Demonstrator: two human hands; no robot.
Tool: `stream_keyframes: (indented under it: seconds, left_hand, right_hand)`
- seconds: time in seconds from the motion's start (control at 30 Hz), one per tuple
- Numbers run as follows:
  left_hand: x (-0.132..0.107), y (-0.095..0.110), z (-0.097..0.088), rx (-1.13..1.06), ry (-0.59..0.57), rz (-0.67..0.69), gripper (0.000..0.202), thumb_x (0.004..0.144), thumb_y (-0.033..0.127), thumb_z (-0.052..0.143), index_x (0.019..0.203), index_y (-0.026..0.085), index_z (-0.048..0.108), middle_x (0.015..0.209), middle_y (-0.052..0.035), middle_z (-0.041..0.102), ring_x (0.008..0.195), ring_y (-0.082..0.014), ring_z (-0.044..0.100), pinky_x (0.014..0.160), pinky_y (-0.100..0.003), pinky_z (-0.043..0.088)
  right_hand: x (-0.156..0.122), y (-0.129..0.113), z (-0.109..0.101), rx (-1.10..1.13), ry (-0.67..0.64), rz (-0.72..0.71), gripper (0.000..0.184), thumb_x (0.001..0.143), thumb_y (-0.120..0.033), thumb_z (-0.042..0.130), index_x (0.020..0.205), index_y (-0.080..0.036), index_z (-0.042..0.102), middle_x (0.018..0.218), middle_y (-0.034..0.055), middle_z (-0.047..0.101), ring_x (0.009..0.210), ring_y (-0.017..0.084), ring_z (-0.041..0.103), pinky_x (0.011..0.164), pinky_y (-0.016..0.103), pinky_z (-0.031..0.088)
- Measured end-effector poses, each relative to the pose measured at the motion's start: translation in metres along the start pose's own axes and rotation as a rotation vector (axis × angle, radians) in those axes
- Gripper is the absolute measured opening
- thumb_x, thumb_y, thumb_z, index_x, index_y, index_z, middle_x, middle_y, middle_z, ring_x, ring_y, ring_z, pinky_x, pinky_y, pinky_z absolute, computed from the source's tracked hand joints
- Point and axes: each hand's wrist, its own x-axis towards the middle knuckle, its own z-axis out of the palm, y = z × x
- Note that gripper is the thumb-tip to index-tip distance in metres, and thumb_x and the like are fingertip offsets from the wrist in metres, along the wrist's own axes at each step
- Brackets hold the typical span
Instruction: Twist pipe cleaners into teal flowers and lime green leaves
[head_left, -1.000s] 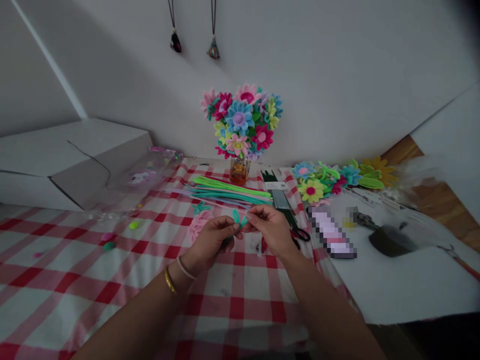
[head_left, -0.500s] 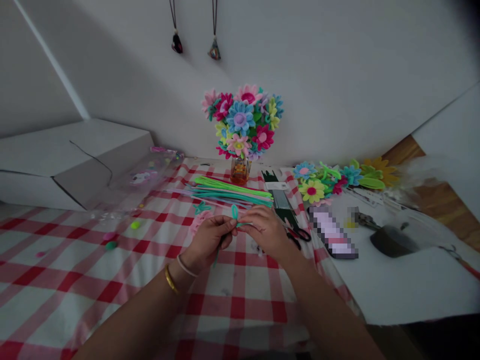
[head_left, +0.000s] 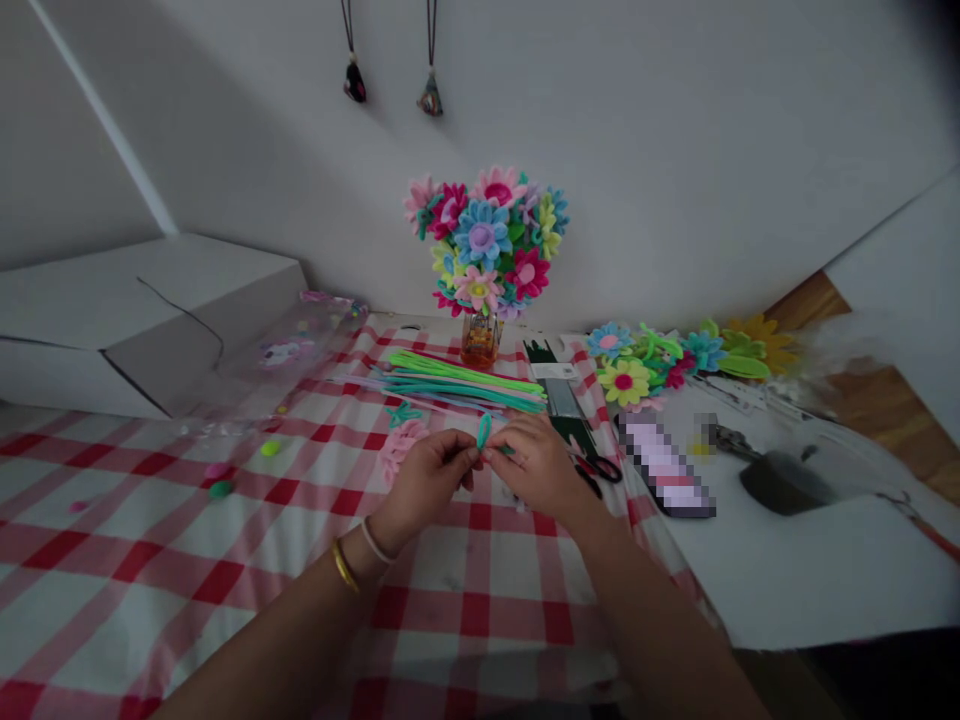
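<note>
My left hand (head_left: 424,490) and my right hand (head_left: 536,465) meet above the red-and-white checked tablecloth (head_left: 150,530). Their fingertips pinch a teal pipe cleaner (head_left: 484,432), bent into a narrow upright loop. A short teal end shows by my right fingers, and the rest is hidden in my grip. Left of my left hand lie a pink pipe-cleaner flower (head_left: 401,450) and a small teal pipe-cleaner piece (head_left: 403,413). A bundle of green, teal and lilac pipe cleaners (head_left: 457,382) lies just beyond my hands.
A glass jar (head_left: 480,340) holds a bouquet of pipe-cleaner flowers (head_left: 484,238) at the back. Black-handled scissors (head_left: 596,470) and more flowers (head_left: 637,365) lie to the right. A white box (head_left: 150,320), clear plastic bag (head_left: 277,358) and pom-poms (head_left: 270,449) sit left.
The teal pipe cleaner has been bent tighter, and its loop now leans slightly. The strand hanging below my left hand is gone from view. My hands have moved slightly closer together.
</note>
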Motion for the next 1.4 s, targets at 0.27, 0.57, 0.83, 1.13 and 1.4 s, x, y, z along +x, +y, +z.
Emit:
stream_keyframes:
  seconds: [0.27, 0.57, 0.83, 1.13, 1.4]
  left_hand:
    - [-0.007, 0.009, 0.000, 0.545, 0.159, 0.516, 0.012, 0.080, 0.017, 0.044, 0.077, 0.016, 0.056, 0.070, -0.0037, 0.060, 0.064, -0.0142, 0.052, 0.067, -0.031, 0.038]
    - [0.003, 0.005, -0.003, -0.397, -0.030, -0.073, 0.018, 0.077, 0.027, 0.051, 0.065, 0.014, 0.049, 0.058, 0.0013, 0.051, 0.043, -0.0070, 0.044, 0.043, -0.021, 0.035]
    - [-0.007, 0.011, -0.005, 0.054, -0.078, 0.189, 0.011, 0.080, 0.025, 0.049, 0.079, 0.016, 0.056, 0.063, 0.0003, 0.055, 0.055, -0.0089, 0.051, 0.054, -0.022, 0.040]
    - [-0.005, 0.007, 0.002, -0.181, -0.001, 0.084, 0.009, 0.073, 0.024, 0.058, 0.075, 0.015, 0.061, 0.063, -0.0010, 0.062, 0.055, -0.0104, 0.056, 0.057, -0.024, 0.045]
    - [0.003, 0.007, -0.001, -0.535, 0.135, -0.074, 0.023, 0.064, 0.016, 0.067, 0.086, 0.016, 0.060, 0.059, 0.0028, 0.063, 0.057, -0.0111, 0.058, 0.063, -0.026, 0.045]
  right_hand:
    - [-0.002, -0.004, 0.017, 1.058, -0.116, 0.655, 0.015, 0.065, -0.024, 0.051, 0.052, -0.017, 0.050, 0.049, -0.0029, 0.045, 0.048, 0.010, 0.043, 0.050, 0.026, 0.035]
    - [0.001, 0.000, -0.006, 0.174, 0.052, -0.019, 0.015, 0.070, -0.027, 0.063, 0.084, -0.023, 0.064, 0.085, 0.0029, 0.064, 0.088, 0.018, 0.053, 0.086, 0.035, 0.036]
    - [-0.002, 0.001, -0.001, 0.883, -0.065, 0.577, 0.024, 0.067, -0.033, 0.063, 0.053, -0.016, 0.056, 0.045, -0.0031, 0.049, 0.045, 0.009, 0.043, 0.048, 0.024, 0.032]
    - [0.003, 0.008, -0.007, 1.123, -0.030, 0.628, 0.018, 0.064, -0.027, 0.069, 0.078, -0.017, 0.063, 0.068, -0.0018, 0.057, 0.060, 0.008, 0.050, 0.058, 0.023, 0.039]
    - [0.001, 0.004, -0.006, 0.991, -0.092, 0.483, 0.033, 0.064, -0.019, 0.065, 0.097, -0.019, 0.058, 0.089, 0.0027, 0.061, 0.081, 0.014, 0.056, 0.074, 0.028, 0.044]
